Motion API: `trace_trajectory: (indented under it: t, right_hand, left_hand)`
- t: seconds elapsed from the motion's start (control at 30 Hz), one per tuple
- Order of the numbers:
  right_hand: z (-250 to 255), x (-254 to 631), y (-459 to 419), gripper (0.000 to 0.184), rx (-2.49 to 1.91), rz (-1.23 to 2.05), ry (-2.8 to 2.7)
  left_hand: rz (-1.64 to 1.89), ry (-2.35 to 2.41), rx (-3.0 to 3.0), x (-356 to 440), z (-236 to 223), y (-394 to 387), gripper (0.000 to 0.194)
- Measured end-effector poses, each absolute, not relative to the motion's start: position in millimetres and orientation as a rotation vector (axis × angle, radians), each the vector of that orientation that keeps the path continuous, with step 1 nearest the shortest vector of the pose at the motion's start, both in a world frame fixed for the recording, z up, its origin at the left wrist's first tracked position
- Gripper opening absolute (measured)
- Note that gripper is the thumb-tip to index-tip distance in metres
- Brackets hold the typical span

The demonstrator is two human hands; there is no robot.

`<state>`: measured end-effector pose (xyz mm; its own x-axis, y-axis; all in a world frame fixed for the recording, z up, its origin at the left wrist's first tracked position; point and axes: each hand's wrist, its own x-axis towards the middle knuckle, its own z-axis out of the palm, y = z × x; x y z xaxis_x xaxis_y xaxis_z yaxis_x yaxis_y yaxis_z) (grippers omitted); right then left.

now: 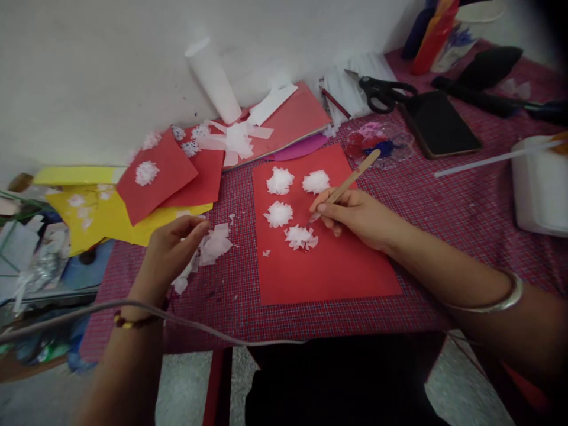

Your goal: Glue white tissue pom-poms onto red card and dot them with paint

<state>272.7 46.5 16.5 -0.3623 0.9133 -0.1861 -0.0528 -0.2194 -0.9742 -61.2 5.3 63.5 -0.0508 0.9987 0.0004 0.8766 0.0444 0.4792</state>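
My right hand (350,216) grips a wooden craft stick (355,175), which slants up and away from between thumb and fingers. Beneath it lies a red paper sheet (328,272) bearing several fluffy white tissue-paper puffs; the nearest tissue puff (301,237) is just left of my fingertips. A small white scrap (266,253) rests on the sheet's left side. My left hand (175,248) hovers left of the sheet, fingers curled and thumb near the index tip. Whatever it pinches, if anything, does not show. Loose white tissue pieces (215,244) lie beside and under it.
Behind are black scissors (384,92), a phone (444,123), a plastic paint palette (377,142) and a white paper roll (215,83). A white tub (541,183) with a stick across it stands right. Red decorated cards (166,189) lie back left. A grey cable (190,322) crosses the front.
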Motion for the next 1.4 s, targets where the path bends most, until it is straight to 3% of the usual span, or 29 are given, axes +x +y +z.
trace_trajectory:
  t: [0.17,0.33,0.6,0.73,0.8,0.9,1.03,1.17,1.4]
  right_hand:
    - [17.9,272.6,47.1,0.009,-1.1,1.672,-1.299]
    - [16.4,271.9,47.5,0.011,-1.083,1.668,-1.303]
    - [21.0,271.1,40.0,0.01,-0.853,1.537,-1.373]
    - [26.3,270.1,35.1,0.02,-0.725,1.517,-1.419]
    - [26.4,269.1,33.5,0.023,-0.7,1.52,-1.44]
    - [25.3,267.0,31.2,0.023,-0.71,1.547,-1.449]
    - [26.1,264.7,27.9,0.018,-0.699,1.603,-1.452]
    - [27.0,261.3,25.2,0.017,-0.653,1.611,-1.447]
    - [26.4,254.3,18.9,0.016,-0.625,1.586,-1.467]
  left_hand:
    - [0.261,2.002,1.916,-64.1,51.0,36.6,0.03]
    - [0.282,1.933,1.802,-63.2,46.9,40.6,0.026]
    - [0.809,1.732,1.531,-16.0,78.8,29.0,0.022]
    - [0.961,1.447,1.314,28.1,72.1,30.8,0.035]
    - [0.929,1.378,1.286,43.4,64.9,30.4,0.03]
    - [0.818,1.376,1.319,49.0,56.9,27.4,0.016]
    - [0.545,1.39,1.593,32.4,59.8,23.7,0.021]
    - [0.73,1.598,2.049,19.4,69.6,20.0,0.018]
    - [0.796,1.601,1.334,39.0,68.3,8.8,0.017]
